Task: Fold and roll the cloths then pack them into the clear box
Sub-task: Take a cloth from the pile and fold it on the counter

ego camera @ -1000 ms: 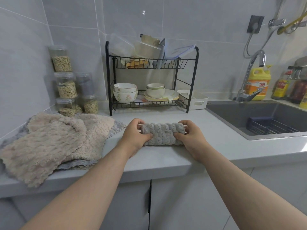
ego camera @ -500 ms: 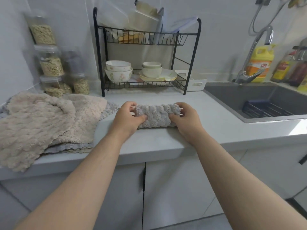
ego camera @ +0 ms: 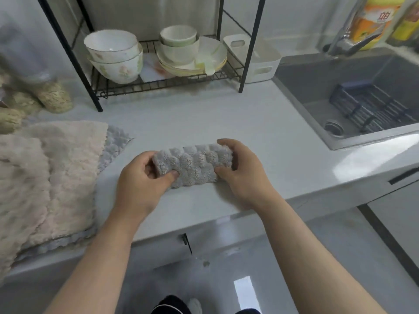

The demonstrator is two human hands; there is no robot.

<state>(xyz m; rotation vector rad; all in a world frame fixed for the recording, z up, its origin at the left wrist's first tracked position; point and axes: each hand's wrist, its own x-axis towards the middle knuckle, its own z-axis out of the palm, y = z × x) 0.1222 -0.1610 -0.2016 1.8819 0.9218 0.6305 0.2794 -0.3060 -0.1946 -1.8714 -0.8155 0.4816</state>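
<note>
We see the grey cloth [ego camera: 192, 166] as plush, nubbly fleece, and the beige cloths [ego camera: 45, 177] look just as fluffy and matt. The tabletop [ego camera: 204, 118] is smooth and faintly glossy. The rack [ego camera: 158, 85] is black-coated metal wire, the bowls [ego camera: 118, 64] shiny glazed ceramic, and the basket [ego camera: 260, 64] smooth white plastic.

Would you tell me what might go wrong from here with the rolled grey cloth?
The grey roll is gripped only at its ends by the left hand and right hand, so it may loosen if one eases. It sits near the front edge of the counter and could drop. No clear box is in view, so carrying it may unroll it.
</note>
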